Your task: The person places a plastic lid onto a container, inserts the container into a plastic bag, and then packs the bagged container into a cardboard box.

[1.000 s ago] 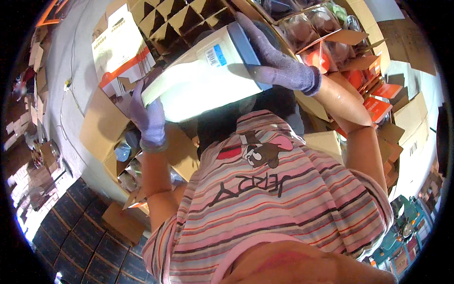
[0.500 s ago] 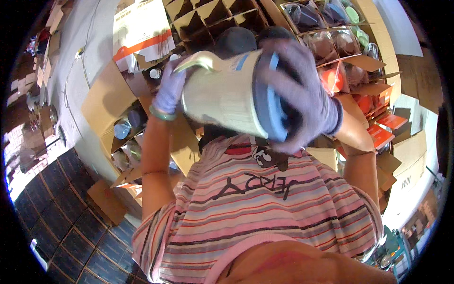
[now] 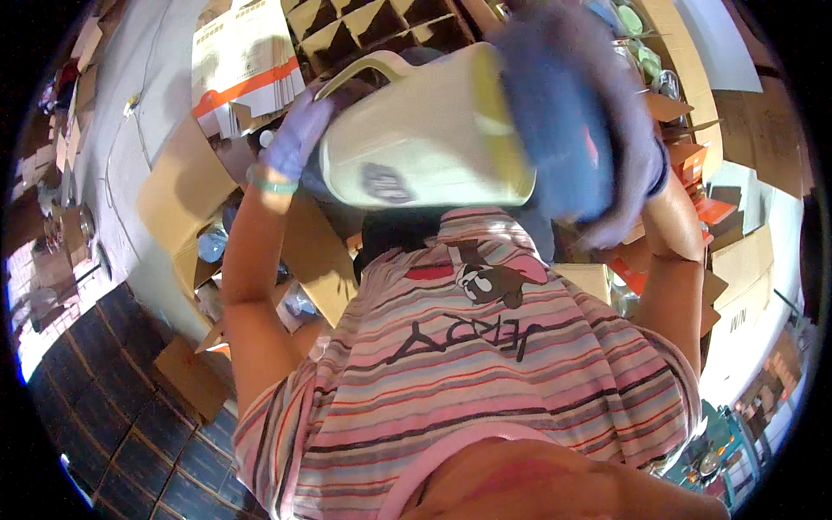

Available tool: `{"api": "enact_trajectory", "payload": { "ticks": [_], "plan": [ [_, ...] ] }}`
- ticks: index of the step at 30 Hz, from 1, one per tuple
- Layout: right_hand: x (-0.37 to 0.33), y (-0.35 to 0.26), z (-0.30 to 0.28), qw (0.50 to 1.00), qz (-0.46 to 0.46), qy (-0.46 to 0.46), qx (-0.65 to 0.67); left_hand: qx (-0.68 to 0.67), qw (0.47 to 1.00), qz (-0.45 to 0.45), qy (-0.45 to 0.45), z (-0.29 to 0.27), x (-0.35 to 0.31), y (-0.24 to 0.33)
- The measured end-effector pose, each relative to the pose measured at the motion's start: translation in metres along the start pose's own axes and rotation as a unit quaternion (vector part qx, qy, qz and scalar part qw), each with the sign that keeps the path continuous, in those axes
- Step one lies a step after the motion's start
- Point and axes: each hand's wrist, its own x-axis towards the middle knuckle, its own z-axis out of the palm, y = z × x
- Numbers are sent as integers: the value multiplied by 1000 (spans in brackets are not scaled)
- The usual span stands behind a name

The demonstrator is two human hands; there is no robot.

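Note:
A large cream tumbler point(image 3: 425, 143) with a side handle point(image 3: 368, 65) lies on its side in the air in front of my chest. My left hand point(image 3: 295, 143), in a thin purple glove, is closed on its base end beside the handle; some fingers are hidden behind it. At the tumbler's right end shows a yellowish rim band point(image 3: 505, 121). Just right of this rim, my gloved right hand point(image 3: 637, 139) grips a blue lid point(image 3: 563, 139), which looks apart from the tumbler. Both the lid and the right hand are blurred by motion.
Beyond the tumbler stands a carton with cardboard dividers point(image 3: 373, 26). White-and-orange flat boxes point(image 3: 247, 65) lie at the far left. Bagged green lids point(image 3: 641, 56) fill a carton at the far right. An opened carton point(image 3: 325, 256) with flaps up sits under my left arm.
The blue lid has come away from the tumbler's rim, moving right with my right hand. The tumbler has rolled a little in my left hand, so a dark printed mark now shows.

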Motion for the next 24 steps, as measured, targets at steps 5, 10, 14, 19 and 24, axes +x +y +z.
{"api": "enact_trajectory", "payload": {
  "ticks": [5,10,14,19,24],
  "plan": [
    [27,-31,-29,926,272,239,106,9,976,215,-23,2,-10,112],
    [6,26,-25,972,204,112,45,-332,924,147,119,23,0,121],
    [9,36,-25,994,100,17,-32,-127,940,299,105,28,16,150],
    [7,45,-17,965,210,80,136,-101,927,357,61,33,18,115],
    [3,65,-26,966,163,83,180,-105,898,404,140,41,23,124]
  ]
}}
